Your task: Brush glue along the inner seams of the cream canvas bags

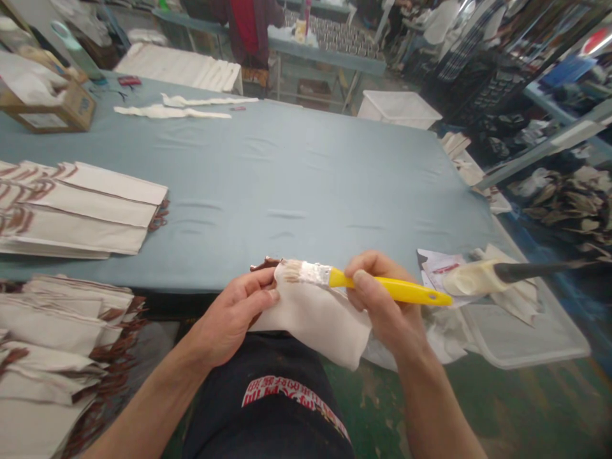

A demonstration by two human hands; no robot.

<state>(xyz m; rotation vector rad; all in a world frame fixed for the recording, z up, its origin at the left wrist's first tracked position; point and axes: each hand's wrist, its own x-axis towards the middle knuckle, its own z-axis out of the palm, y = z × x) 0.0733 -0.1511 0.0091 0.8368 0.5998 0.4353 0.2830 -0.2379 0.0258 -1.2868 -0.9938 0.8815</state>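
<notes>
My left hand (pixel 243 309) pinches the upper left end of a cream-coloured fabric piece (pixel 320 322) between thumb and fingers. Brown trim shows at that end, just beyond the fingertips. In my right hand (pixel 382 296) is a flat paintbrush (pixel 394 289) with a yellow handle and a whitish, coated metal band. Its bristles rest on the fabric's top edge, close to my left thumb. The fabric hangs in front of the dark apron (pixel 272 395), at the near edge of the blue-covered table (pixel 306 185).
Stacks of cream pieces with brown ends (pixel 90 201) lie at the left; more pieces (pixel 52 338) are piled below them. A cardboard box (pixel 52 108) stands at the back left. At the right, a pale bottle with a dark nozzle (pixel 473 278) lies above a translucent bin (pixel 521 338).
</notes>
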